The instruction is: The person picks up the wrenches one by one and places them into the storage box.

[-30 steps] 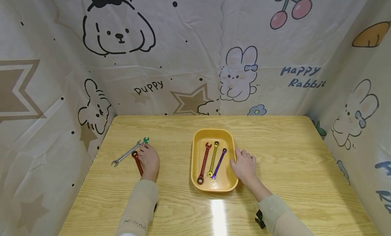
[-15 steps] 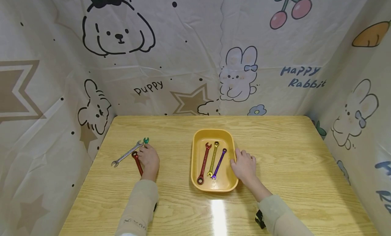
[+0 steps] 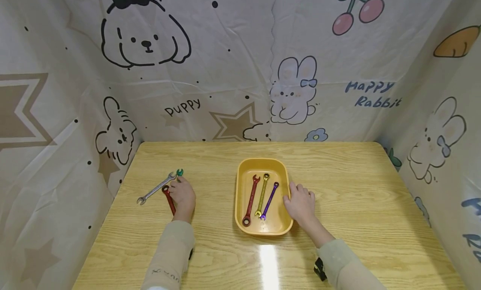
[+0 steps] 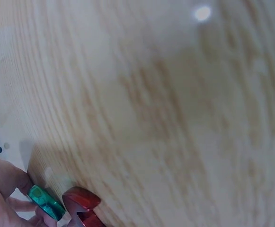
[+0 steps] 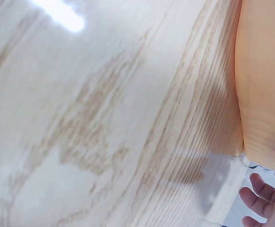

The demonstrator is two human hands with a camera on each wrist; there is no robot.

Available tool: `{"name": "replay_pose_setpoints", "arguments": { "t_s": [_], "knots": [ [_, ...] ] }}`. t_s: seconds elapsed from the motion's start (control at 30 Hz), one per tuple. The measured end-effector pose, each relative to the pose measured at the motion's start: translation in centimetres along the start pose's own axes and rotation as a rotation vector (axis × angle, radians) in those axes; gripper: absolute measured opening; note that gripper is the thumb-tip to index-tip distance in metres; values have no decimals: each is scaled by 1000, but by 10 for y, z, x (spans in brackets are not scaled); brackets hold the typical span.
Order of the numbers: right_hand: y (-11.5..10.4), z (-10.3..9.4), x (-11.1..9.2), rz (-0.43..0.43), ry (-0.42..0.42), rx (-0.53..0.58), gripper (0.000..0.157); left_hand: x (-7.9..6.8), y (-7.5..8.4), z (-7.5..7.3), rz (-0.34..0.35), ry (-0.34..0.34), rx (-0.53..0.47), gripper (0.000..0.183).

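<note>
We see a wood-grained surface [image 3: 349, 177] with a bright glare streak [image 3: 269, 267] at its near side. Towards the left lie a silver wrench [image 3: 155, 191] and, near it, a partly hidden red wrench [image 3: 170, 201]; a yellow tray [image 3: 279, 221] stands around the middle.

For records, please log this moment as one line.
left hand: pinches green metal wrench; right hand: on yellow rectangular tray; inside: red wrench, gold wrench, purple wrench
</note>
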State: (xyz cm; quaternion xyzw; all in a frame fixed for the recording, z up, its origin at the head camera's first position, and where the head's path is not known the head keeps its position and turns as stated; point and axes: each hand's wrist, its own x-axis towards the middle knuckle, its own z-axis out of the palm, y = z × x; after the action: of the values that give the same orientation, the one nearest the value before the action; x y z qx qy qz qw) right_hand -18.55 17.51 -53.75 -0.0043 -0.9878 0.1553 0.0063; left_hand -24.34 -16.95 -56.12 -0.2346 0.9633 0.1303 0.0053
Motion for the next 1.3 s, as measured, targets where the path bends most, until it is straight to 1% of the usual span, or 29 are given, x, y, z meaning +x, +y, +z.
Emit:
{"name": "replay_pose_setpoints", "arguments": {
  "t_s": [0.1,0.3,0.4,0.63,1.0,1.17,1.3],
  "knots": [
    [0,0,0,0,0,1,40,0,0,0,0,7,-8,38],
    [-1,-1,0,-4,5,8,38,1,-1,1,-1,-12,-26,40],
    [-1,-1,0,-5,3,14,38,1,-2,2,4,-11,-36,41],
    [-1,-1,0,-1,-7,13,40,2,-2,3,14,18,-52,39],
    [0,-2,-1,-1,-8,12,41,0,-5,2,70,53,-2,36],
    [-1,-1,0,5,-3,12,39,-1,-6,1,91,78,9,35],
    [-1,-2,0,5,-9,15,40,-2,-8,1,125,108,35,34]
  ]
}}
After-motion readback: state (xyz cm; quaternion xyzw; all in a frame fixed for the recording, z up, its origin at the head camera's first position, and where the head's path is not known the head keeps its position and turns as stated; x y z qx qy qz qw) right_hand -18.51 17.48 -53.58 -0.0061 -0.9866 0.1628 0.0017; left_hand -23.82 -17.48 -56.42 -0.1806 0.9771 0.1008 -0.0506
